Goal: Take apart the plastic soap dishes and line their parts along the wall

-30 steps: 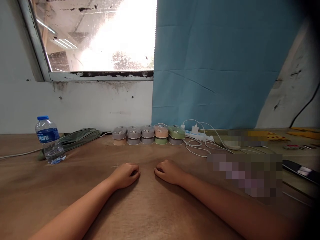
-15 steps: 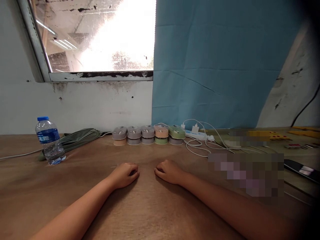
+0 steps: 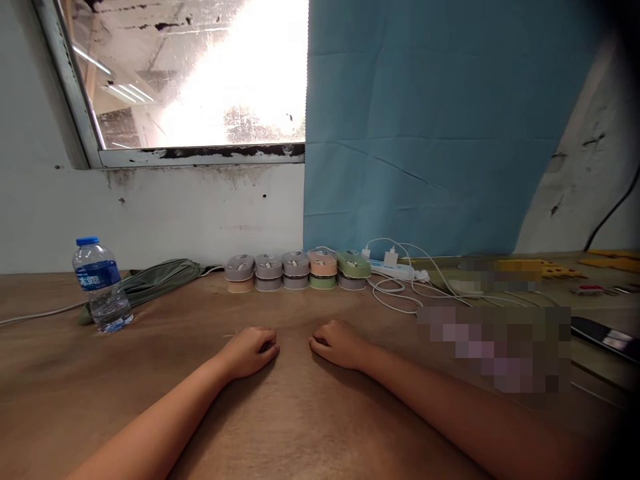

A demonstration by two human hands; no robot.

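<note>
My left hand rests on the brown wooden table with its fingers curled in and the thumb below them. Nothing shows in it. My right hand lies a short way to the right, also loosely closed with nothing visible inside. A gap of bare wood separates the two. Beyond them, against the wall, small rounded tins stand in a row of stacked pairs: a grey tin, a peach tin and a green tin are among the upper ones. Neither hand touches the tins.
A water bottle with a blue cap stands at the left, by a dark green folded cloth or bag. Behind the right hand lie a white power strip with chargers and loose cables. A dark device sits far right, near a blurred-out patch.
</note>
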